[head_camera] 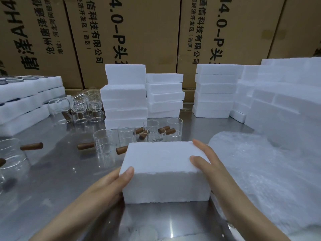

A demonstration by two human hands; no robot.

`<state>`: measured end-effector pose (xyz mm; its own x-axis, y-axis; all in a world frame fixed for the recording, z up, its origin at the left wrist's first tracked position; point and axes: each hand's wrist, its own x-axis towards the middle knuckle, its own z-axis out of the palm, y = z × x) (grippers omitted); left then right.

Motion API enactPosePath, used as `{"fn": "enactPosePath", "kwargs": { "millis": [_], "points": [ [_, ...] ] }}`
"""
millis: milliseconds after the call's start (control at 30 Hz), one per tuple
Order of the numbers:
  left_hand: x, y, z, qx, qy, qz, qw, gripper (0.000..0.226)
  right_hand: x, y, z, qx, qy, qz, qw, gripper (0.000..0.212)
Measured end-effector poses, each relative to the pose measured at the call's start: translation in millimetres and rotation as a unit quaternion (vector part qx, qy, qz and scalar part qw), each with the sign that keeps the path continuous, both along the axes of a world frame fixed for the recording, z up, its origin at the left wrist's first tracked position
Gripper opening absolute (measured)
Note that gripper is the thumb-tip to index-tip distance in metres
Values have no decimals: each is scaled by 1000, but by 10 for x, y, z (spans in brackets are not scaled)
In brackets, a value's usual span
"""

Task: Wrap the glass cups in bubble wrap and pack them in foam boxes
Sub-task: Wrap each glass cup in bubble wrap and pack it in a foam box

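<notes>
Closed foam box (pixel 163 164) sits on the metal table (pixel 57 185), front centre, grasped at both ends: left hand (pixel 112 183) with thumb over the near-left top edge, right hand (pixel 206 164) with thumb and fingers across the right end. Bubble wrap (pixel 260 171) lies just right of it. Glass cups (pixel 104 141) with wooden handles stand behind it, before stacked foam boxes (pixel 125 101).

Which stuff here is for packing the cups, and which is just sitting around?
For the job:
- foam box, gripped by left hand and right hand
- glass cups with wooden handles
- bubble wrap
- stacked foam boxes

Just sitting around:
- cardboard cartons behind
- metal table, only the surface
</notes>
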<state>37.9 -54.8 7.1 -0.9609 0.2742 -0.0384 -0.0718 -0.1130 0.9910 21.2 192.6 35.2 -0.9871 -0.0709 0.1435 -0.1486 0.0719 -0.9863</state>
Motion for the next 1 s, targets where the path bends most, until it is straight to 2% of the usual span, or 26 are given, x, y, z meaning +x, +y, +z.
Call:
{"fn": "enactPosePath", "kwargs": {
  "millis": [133, 300, 400, 500, 567, 700, 933, 1000],
  "points": [
    [64, 115, 128, -23, 23, 46, 998, 67, 34, 38, 85, -19, -7, -14, 1000, 38],
    [-122, 409, 710, -42, 96, 90, 990, 40, -181, 285, 595, -37, 84, -52, 994, 34],
    [-402, 731, 1066, -72, 127, 94, 985, 34, -487, 534, 961, -47, 83, -87, 992, 40],
    [-813, 1156, 1209, -103, 107, 122, 981, 44, -877, 809, 1176, -45, 52, -114, 991, 30],
    [-1080, 1461, 1221, -98, 92, 114, 984, 32, -1138, 972, 1190, -42, 26, -130, 990, 12],
    [-1617, 1910, 1079, -56, 56, 136, 988, 20, -1597, 1254, 1003, -34, -3, -158, 987, 6],
    [-2169, 2341, 558, -85, 11, 167, 982, 55, -2163, 1550, 467, -22, -56, -211, 976, 8],
    [-2274, 2383, 417, -99, 14, 174, 980, 58, -2255, 1593, 325, -8, -67, -218, 974, 8]
  ]
}}
